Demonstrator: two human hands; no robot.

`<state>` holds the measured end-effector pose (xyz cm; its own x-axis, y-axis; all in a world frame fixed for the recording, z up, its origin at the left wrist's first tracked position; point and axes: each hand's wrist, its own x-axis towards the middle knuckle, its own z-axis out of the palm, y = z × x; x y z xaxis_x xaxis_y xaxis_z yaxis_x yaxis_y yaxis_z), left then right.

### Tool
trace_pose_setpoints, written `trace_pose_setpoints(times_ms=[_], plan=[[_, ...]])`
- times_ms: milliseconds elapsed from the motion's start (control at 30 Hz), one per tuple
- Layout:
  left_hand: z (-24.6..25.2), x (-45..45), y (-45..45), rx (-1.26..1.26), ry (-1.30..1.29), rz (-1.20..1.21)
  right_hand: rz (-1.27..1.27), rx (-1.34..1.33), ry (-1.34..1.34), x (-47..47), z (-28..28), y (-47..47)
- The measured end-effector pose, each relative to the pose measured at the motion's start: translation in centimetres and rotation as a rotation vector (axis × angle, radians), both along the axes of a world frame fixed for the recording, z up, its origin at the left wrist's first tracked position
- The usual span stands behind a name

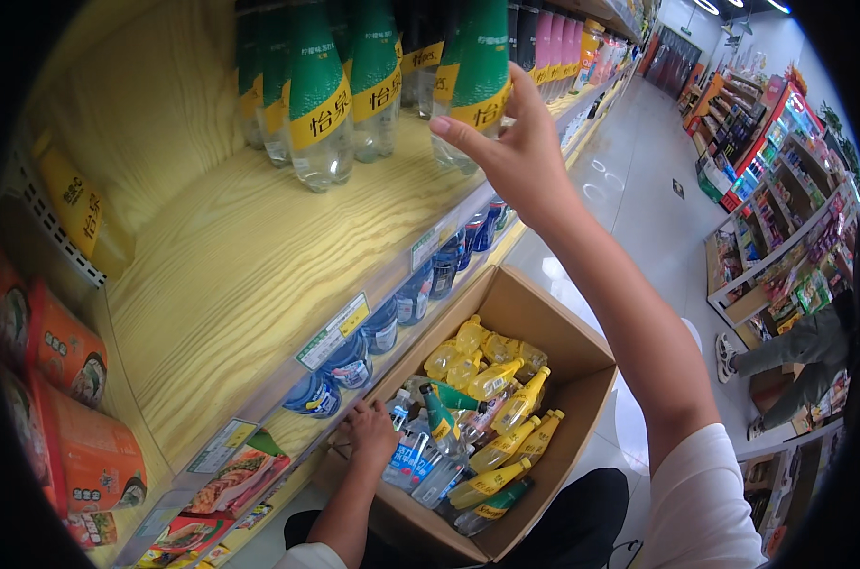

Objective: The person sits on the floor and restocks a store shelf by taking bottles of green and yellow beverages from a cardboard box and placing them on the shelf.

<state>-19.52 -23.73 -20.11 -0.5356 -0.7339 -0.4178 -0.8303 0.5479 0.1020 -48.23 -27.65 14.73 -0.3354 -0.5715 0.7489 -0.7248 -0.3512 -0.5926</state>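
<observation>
My right hand [526, 146] grips a clear plastic soda bottle [478, 78] with a green and yellow label, thumb in front. The bottle is upright at the front edge of a wooden shelf [259, 263]. To its left, similar green-labelled bottles [319, 99] stand grouped on that shelf. Below, my left hand [371, 430] holds the shelf-side edge of an open cardboard box [572, 405]. Inside the box lie yellow bottles [519, 402], clear water bottles with blue labels [408, 459] and a few green-labelled bottles [440, 423], in a loose heap.
Blue-capped water bottles [383, 323] line the shelf below. Orange instant-noodle tubs [88, 441] and a yellow bottle [81, 206] sit at the left, past a slotted metal strip. Pink bottles [554, 43] stand farther along. A person's legs [792, 363] show across the aisle near snack racks [778, 242].
</observation>
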Motion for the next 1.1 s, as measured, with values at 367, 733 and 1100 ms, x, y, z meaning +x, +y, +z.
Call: trace_pose_setpoints(times_ms=[367,733,1100], plan=[[1.0,-0.4,0.3,-0.006,0.023,-0.004,-0.134,0.142,-0.027,-3.5,-1.8,-5.1],[0.8,0.1,0.0,-0.027,0.006,-0.038,-0.405,0.183,0.22,-0.4,-1.2,-3.6],[0.2,0.1,-0.3,0.024,0.024,-0.029,-0.577,0.137,0.34,-1.0,-1.6,-6.2]])
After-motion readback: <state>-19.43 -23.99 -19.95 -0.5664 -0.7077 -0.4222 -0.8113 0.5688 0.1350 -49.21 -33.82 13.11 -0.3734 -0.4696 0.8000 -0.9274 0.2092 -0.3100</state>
